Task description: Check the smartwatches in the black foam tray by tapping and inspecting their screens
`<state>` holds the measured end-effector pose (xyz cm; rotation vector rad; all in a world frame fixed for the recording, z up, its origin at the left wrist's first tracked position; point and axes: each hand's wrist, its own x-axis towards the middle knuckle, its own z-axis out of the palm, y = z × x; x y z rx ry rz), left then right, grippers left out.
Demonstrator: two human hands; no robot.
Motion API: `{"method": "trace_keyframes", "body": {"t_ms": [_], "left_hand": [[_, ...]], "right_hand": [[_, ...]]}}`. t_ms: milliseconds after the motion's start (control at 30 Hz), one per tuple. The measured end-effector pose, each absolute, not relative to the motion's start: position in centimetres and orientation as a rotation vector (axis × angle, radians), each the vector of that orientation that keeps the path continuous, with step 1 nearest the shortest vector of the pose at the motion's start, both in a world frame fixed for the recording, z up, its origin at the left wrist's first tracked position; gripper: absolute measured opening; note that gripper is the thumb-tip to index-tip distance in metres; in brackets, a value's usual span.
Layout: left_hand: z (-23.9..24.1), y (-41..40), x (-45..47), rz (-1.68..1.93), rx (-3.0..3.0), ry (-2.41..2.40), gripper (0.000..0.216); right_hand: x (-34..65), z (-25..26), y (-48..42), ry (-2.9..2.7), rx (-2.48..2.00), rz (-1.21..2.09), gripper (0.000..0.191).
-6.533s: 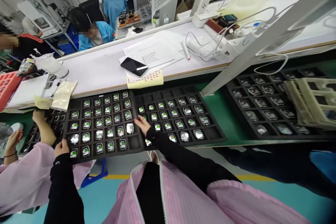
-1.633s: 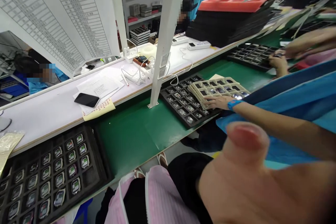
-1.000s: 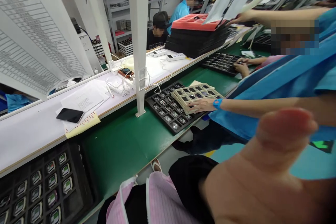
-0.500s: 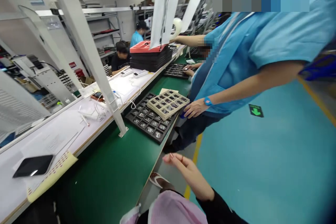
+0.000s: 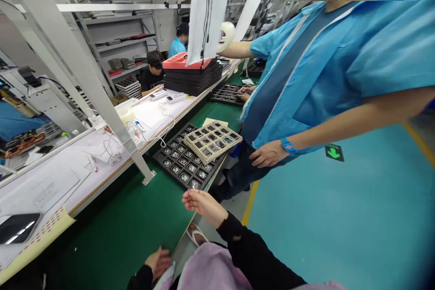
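Note:
My right hand [image 5: 204,206] hovers over the bench edge by the near corner of a black compartment tray [image 5: 163,154]. Its fingers are loosely bent and nothing shows in them. Lower down, my left hand [image 5: 159,260] is over the front edge of the green bench, fingers stretched and somewhat blurred, holding nothing visible. Small watch-like parts with dark faces fill the black tray's cells. Across its far right part lies a stack of cream trays [image 5: 205,158], set askew, with dark rectangular pieces in the top one.
A co-worker in a blue jacket [image 5: 282,95] stands at the right of the green bench [image 5: 125,226]. A slanted white post [image 5: 112,122] meets the bench. On the raised shelf are a phone [image 5: 20,229], cables, papers and stacked black trays [image 5: 190,79] under a red one.
My right hand has moved left and up toward the black tray's corner, its fingers loosening. My left hand has come into view. The co-worker's lower hand has shifted away from the cream trays.

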<state>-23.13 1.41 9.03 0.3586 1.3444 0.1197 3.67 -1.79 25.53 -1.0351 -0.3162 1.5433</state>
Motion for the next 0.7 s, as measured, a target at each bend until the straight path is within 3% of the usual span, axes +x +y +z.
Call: {"method": "trace_keyframes", "body": {"t_ms": [133, 267, 367, 533, 700], "left_hand": [[9.4, 1.8, -21.1, 0.316, 0.37, 1.269, 0.049], [10.2, 1.4, -21.0, 0.43, 0.282, 1.296, 0.038], [10.5, 0.5, -22.1, 0.503, 0.166, 1.374, 0.043], [11.2, 1.5, -21.4, 0.581, 0.067, 1.48, 0.053], [11.2, 5.5, -15.6, 0.562, 0.165, 1.501, 0.037]], "right_hand": [[6.0, 22.5, -0.7, -0.103, -0.999, 1.633, 0.015], [10.5, 19.0, 1.2, 0.169, -1.079, 1.492, 0.013], [15.3, 16.5, 3.2, 0.271, -1.185, 1.31, 0.008], [23.0, 13.4, 6.6, 0.339, -1.355, 1.072, 0.013], [26.9, 12.1, 8.9, 0.328, -1.457, 1.069, 0.024]]}}
